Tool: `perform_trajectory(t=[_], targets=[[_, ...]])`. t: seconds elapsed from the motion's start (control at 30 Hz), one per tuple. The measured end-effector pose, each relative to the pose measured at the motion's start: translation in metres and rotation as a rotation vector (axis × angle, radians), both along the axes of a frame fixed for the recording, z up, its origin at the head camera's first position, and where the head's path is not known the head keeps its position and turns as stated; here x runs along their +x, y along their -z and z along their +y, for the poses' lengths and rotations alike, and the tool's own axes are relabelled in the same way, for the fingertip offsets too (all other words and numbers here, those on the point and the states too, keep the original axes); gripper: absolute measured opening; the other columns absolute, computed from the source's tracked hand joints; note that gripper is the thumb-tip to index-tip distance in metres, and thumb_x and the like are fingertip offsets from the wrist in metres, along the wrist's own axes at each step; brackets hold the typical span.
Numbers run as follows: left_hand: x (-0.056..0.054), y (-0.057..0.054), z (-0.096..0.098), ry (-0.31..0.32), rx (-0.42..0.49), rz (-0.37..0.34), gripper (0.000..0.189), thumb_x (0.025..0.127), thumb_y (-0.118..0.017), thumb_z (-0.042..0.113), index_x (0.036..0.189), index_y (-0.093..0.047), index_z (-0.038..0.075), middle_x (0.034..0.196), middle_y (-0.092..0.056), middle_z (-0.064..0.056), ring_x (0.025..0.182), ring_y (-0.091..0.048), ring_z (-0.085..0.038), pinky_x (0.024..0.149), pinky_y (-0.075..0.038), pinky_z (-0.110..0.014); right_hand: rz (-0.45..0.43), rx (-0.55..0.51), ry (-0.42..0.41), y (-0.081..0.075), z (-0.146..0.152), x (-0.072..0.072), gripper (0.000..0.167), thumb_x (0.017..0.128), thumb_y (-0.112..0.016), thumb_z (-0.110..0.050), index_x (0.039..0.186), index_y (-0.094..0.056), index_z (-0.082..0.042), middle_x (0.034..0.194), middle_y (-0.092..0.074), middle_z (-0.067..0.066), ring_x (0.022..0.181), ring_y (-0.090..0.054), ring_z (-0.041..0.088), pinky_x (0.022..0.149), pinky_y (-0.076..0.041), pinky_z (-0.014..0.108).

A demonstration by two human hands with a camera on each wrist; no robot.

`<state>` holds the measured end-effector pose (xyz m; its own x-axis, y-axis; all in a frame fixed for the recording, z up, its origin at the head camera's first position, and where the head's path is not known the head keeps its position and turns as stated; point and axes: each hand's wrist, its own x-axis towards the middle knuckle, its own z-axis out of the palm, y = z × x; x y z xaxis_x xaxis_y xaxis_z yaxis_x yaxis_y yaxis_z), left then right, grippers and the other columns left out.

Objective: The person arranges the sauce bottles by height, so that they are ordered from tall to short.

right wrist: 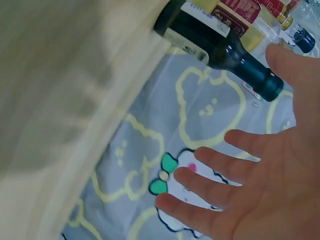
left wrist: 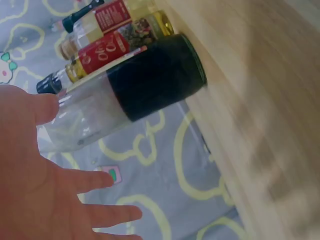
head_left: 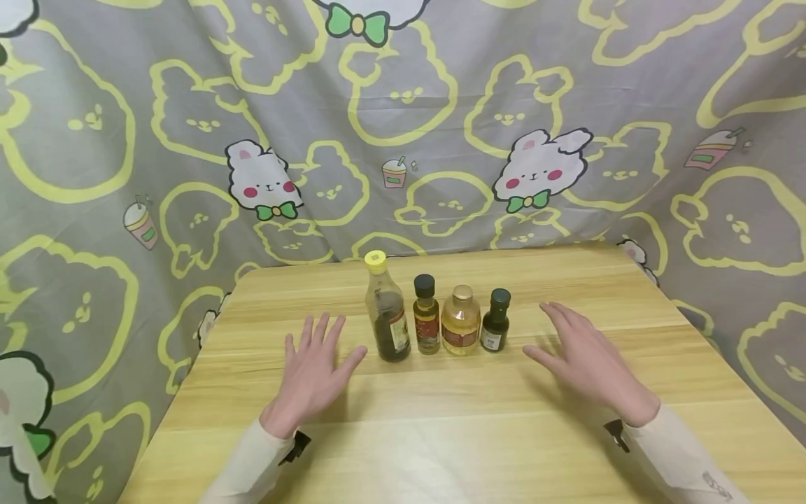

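Several bottles stand upright in a row on the wooden table. Leftmost is a tall clear bottle (head_left: 389,322) with a yellow cap and dark liquid inside. Beside it come a slim bottle (head_left: 427,325) with a black cap and red label, then a round bottle (head_left: 461,325) of pale yellow liquid. A small dark green bottle (head_left: 495,323) ends the row at the right. My left hand (head_left: 313,374) hovers left of the tall bottle, fingers spread and holding nothing. To the right of the small bottle, my right hand (head_left: 588,357) is likewise spread, with nothing in it.
The light wooden table (head_left: 428,441) stretches in front of the bottles and to both sides. A grey curtain (head_left: 434,119) with yellow bear outlines hangs behind it and along both sides. Dark wrist straps (head_left: 296,446) show at my cuffs.
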<state>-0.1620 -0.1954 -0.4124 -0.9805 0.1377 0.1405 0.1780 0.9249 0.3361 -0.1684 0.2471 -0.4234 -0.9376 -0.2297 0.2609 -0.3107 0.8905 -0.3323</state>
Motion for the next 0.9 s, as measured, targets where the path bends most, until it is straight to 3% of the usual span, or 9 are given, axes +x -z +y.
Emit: perform_trajectory(t=[0.23, 0.4, 0.63, 0.9], targets=[[-0.011, 0.0, 0.006, 0.067, 0.089, -0.037, 0.084, 0.101, -0.044, 0.067, 0.161, -0.029, 0.009, 0.167, -0.025, -0.02, 0.154, -0.019, -0.045, 0.119, -0.013, -0.073, -0.161, -0.159, -0.035, 0.004, -0.006, -0.017, 0.093, 0.096, -0.058, -0.063, 0.16, -0.026, -0.003, 0.16, -0.034, 0.028, 0.144, -0.035, 0.05, 0.114, -0.03, 0.069], [-0.02, 0.001, 0.01, 0.105, 0.183, -0.038, 0.084, 0.1, -0.056, 0.058, 0.161, -0.028, 0.007, 0.165, -0.031, -0.018, 0.152, -0.026, -0.043, 0.121, -0.023, -0.065, -0.19, -0.242, -0.077, 0.01, -0.01, -0.025, 0.087, 0.098, -0.062, -0.056, 0.158, -0.029, -0.003, 0.157, -0.04, 0.026, 0.137, -0.045, 0.05, 0.109, -0.038, 0.068], [-0.03, -0.002, 0.016, 0.04, 0.388, -0.062, 0.088, 0.095, -0.068, 0.053, 0.162, -0.025, 0.014, 0.164, -0.036, -0.01, 0.149, -0.037, -0.036, 0.118, -0.035, -0.058, -0.244, -0.372, -0.136, 0.015, -0.016, -0.035, 0.077, 0.099, -0.067, -0.043, 0.155, -0.034, -0.003, 0.155, -0.043, 0.024, 0.134, -0.049, 0.048, 0.103, -0.049, 0.06], [-0.04, 0.0, 0.022, 0.075, 0.589, -0.019, 0.087, 0.092, -0.076, 0.044, 0.158, -0.031, 0.012, 0.157, -0.045, -0.012, 0.142, -0.046, -0.034, 0.114, -0.042, -0.052, -0.279, -0.452, -0.156, 0.015, -0.021, -0.04, 0.075, 0.097, -0.071, -0.038, 0.153, -0.036, -0.003, 0.155, -0.042, 0.026, 0.135, -0.049, 0.05, 0.104, -0.05, 0.058]])
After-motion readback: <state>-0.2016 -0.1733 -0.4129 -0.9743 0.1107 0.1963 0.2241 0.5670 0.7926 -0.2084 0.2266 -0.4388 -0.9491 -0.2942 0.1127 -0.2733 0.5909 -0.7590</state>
